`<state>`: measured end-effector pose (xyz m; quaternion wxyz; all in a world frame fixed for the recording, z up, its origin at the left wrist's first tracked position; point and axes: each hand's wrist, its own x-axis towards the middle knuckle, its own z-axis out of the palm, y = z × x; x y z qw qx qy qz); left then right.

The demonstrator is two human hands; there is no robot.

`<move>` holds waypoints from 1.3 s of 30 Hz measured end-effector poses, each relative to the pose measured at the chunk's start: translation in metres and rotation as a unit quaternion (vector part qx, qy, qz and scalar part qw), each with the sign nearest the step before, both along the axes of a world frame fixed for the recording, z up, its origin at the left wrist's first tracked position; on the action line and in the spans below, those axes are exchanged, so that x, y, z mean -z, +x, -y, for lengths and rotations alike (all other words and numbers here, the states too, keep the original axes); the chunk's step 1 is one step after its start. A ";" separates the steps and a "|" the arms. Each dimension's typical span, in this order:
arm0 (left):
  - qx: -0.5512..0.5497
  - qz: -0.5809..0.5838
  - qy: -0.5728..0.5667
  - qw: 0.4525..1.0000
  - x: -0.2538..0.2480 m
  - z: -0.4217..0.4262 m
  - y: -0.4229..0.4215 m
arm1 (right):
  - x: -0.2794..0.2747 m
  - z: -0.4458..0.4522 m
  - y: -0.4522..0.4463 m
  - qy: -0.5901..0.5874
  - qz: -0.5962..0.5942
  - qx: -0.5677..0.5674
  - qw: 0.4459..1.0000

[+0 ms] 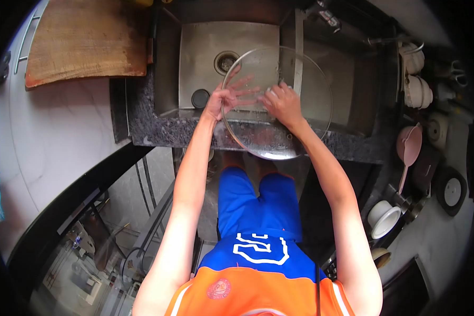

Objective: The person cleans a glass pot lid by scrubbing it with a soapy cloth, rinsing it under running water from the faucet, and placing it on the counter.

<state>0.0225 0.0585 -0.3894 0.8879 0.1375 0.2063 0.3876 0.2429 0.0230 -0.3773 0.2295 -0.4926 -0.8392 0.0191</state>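
A large round glass lid (271, 139) with a metal rim is held over the front edge of the sink, with water drops on the glass. My left hand (222, 100) grips the lid at its left rim, the thumb on the near side and the spread fingers showing through the glass. Over the middle of the lid, my right hand (284, 105) is closed, its fingertips bunched against the glass. What those fingers hold, if anything, I cannot make out.
Behind the lid lies the steel sink (200, 39), with a drain (226, 62) and a dark round piece (200, 98). A wooden board (89, 39) stands at left. Along the right are white bowls (418, 92), a pink ladle (408, 145) and a white pot (384, 218).
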 end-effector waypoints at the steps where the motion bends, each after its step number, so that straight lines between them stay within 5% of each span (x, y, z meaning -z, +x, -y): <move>1: 0.000 -0.001 -0.004 1.000 0.001 0.002 0.000 | 0.002 0.000 -0.003 -0.004 -0.001 0.000 1.000; 9: 0.000 -0.048 0.022 0.999 0.007 -0.006 -0.003 | -0.004 0.012 -0.055 -0.057 -0.077 0.053 0.994; 11: 0.006 -0.052 0.014 0.999 0.006 -0.001 -0.005 | -0.023 0.023 -0.050 -0.173 -0.101 0.062 0.978; 14: 0.018 -0.055 0.038 0.998 0.008 -0.001 -0.006 | -0.015 0.037 -0.025 -0.189 -0.156 -0.050 0.968; 17: 0.012 -0.051 0.043 0.998 0.004 -0.002 -0.003 | -0.016 0.035 0.006 -0.099 -0.013 -0.061 0.993; 20: 0.014 -0.041 0.052 0.998 0.003 -0.002 -0.001 | -0.012 0.008 0.027 -0.038 -0.053 0.099 0.993; 25: 0.013 -0.030 0.052 0.998 0.000 -0.001 0.000 | -0.004 0.000 0.011 -0.020 -0.099 0.142 0.985; 27: 0.012 -0.034 0.049 0.998 0.006 -0.001 0.000 | -0.005 0.019 -0.006 -0.133 -0.153 0.058 0.977; 31: -0.006 -0.026 0.041 0.999 0.002 -0.001 0.001 | -0.025 0.045 -0.028 -0.132 -0.107 -0.134 0.976; 34: -0.004 -0.034 0.035 0.999 0.002 -0.002 0.000 | -0.019 0.031 -0.013 -0.092 -0.057 -0.147 0.983; 36: -0.004 -0.025 0.033 0.999 0.003 -0.002 0.001 | -0.015 0.012 0.004 -0.049 0.028 -0.028 0.998; 37: -0.003 -0.015 0.029 0.999 0.003 -0.002 0.001 | -0.012 0.001 0.012 -0.047 0.027 -0.029 0.998; 39: -0.006 -0.013 0.030 0.999 0.004 -0.002 0.001 | -0.009 -0.013 0.027 -0.036 -0.035 0.148 0.988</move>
